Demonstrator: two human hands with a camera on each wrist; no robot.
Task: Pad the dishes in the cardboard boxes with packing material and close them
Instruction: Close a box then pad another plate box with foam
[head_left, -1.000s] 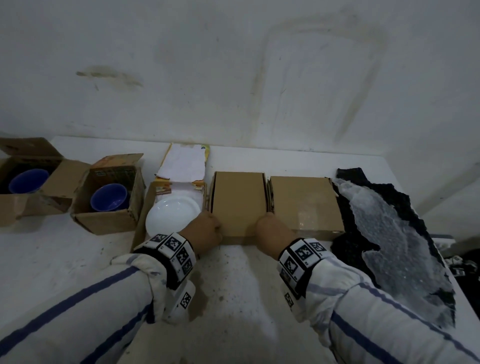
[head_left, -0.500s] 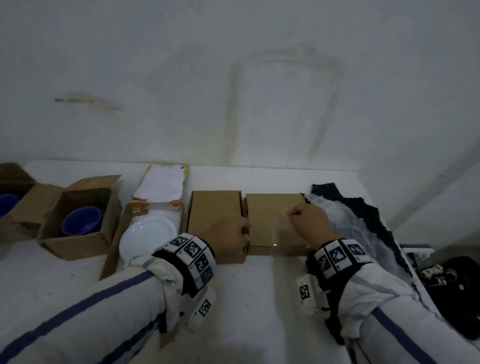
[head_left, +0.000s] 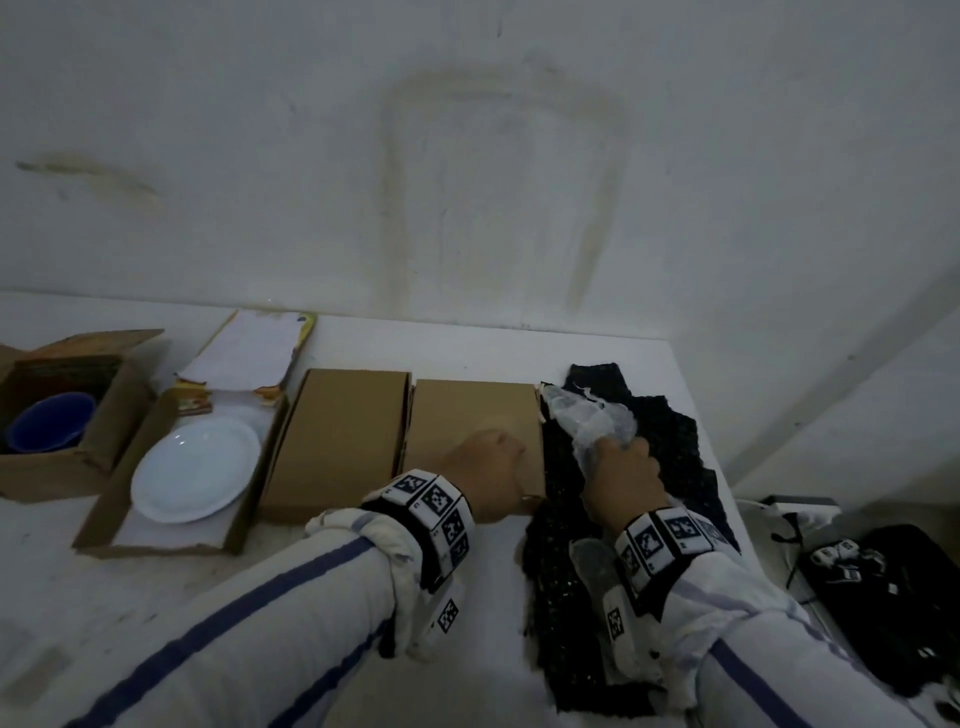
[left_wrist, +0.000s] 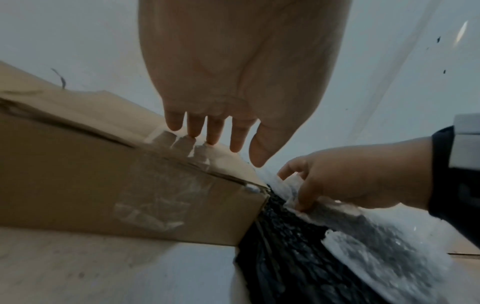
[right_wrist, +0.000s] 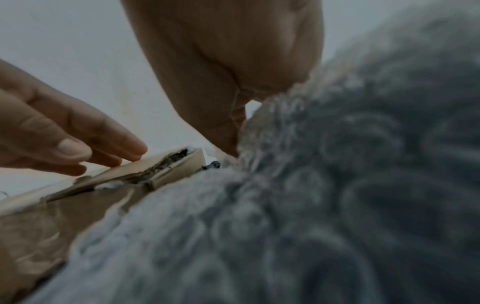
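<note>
Two closed brown boxes sit side by side, the middle box (head_left: 343, 436) and the right box (head_left: 467, 415). My left hand (head_left: 488, 475) rests with straight fingers (left_wrist: 213, 135) on the taped top of the right box (left_wrist: 103, 181). Just right of that box, my right hand (head_left: 623, 467) grips a bunched sheet of clear bubble wrap (head_left: 592, 421) and lifts it off a black mesh sheet (head_left: 670, 447). The right wrist view is filled with bubble wrap (right_wrist: 311, 205). An open box (head_left: 109, 509) holds a white plate (head_left: 195, 470). Another open box (head_left: 98, 447) holds a blue bowl (head_left: 52, 421).
The white table (head_left: 260, 587) meets the wall behind the boxes, and its right edge runs just past the black mesh. The plate box's lid (head_left: 244, 348) lies open toward the wall. Dark gear and cables (head_left: 883, 582) lie beyond the table's right edge.
My right hand left the right box's top, moved right and took hold of the bubble wrap. My left hand shifted from the seam between the closed boxes onto the right box.
</note>
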